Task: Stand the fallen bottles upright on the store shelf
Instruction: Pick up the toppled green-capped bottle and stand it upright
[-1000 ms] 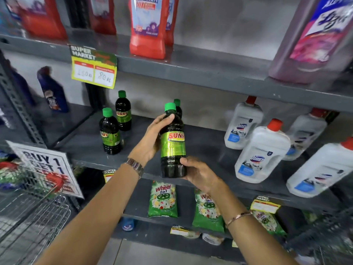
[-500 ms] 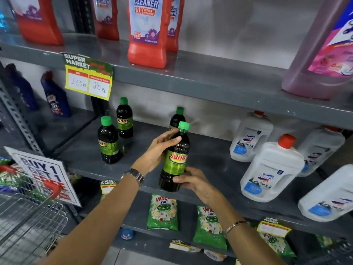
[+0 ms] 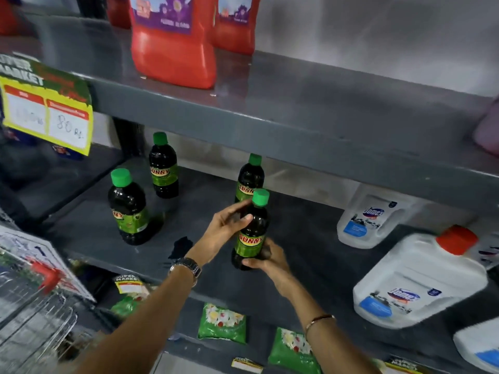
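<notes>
A dark Sunny bottle (image 3: 252, 238) with a green cap and green label stands almost upright on the grey middle shelf (image 3: 310, 238). My left hand (image 3: 226, 228) wraps its shoulder from the left. My right hand (image 3: 267, 259) grips its base from the right. Three more Sunny bottles stand upright: one right behind it (image 3: 249, 176), one at the back left (image 3: 163, 168), one at the front left (image 3: 128, 209). White jugs with red caps (image 3: 415, 279) lean or lie at the right end of the shelf.
Red cleaner bottles (image 3: 172, 47) stand on the upper shelf, whose edge overhangs the middle one. A yellow price tag (image 3: 47, 114) hangs at the left. Green detergent packets (image 3: 222, 323) lie on the lower shelf. A wire basket (image 3: 29, 327) and promo sign sit at lower left.
Both hands have carried the Sunny bottle forward and down onto the middle shelf, just in front of the other bottle. The camera has moved closer and tilted down.
</notes>
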A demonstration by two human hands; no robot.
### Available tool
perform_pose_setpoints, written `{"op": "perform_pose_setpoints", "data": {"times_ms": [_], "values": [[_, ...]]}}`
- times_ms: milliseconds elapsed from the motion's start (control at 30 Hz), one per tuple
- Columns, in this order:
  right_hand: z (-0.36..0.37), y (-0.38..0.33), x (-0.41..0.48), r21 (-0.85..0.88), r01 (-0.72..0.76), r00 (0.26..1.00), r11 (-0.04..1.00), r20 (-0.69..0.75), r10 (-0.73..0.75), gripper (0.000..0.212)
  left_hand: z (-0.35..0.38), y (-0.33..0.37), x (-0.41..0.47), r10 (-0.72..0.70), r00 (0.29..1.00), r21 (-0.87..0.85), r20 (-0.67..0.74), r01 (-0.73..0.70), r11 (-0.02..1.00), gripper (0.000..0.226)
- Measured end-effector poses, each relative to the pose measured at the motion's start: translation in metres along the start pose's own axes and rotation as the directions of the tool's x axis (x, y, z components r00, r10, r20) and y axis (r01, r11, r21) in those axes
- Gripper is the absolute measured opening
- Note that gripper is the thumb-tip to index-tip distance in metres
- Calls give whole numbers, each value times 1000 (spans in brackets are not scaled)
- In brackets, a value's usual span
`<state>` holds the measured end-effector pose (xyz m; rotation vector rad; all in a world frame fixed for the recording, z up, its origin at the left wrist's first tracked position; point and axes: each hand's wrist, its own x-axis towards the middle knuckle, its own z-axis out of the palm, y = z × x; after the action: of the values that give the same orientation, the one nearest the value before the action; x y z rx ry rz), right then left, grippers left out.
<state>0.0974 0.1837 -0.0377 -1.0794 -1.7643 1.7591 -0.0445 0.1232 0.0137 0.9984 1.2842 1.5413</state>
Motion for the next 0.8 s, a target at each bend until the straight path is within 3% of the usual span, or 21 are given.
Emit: {"op": "perform_pose_setpoints", "data": {"times_ms": [267, 433, 567, 700, 800], "values": [[-4, 1, 9, -47, 38, 999, 998, 13, -38, 58, -7, -10, -6, 27, 1000, -78, 2, -27, 997, 56], [-7, 11, 6, -40, 24, 999, 999, -46, -26, 68, -18, -28, -15, -62, 997, -141, -52, 54, 989, 55], [-5, 12, 5, -68, -2, 999, 998, -42, -1, 65, -26, -60, -23, -163, 983, 51, -88, 168, 984, 78], [2, 14, 6, -105, 6, 994, 994, -111, -18, 60, -21, -76, -28, -163, 987, 204, 5, 158, 966, 73], [8, 14, 6, -139, 13, 987, 990, -157, -35, 60, -24, -77, -31, -112, 994, 261, -8, 110, 959, 67]]}}
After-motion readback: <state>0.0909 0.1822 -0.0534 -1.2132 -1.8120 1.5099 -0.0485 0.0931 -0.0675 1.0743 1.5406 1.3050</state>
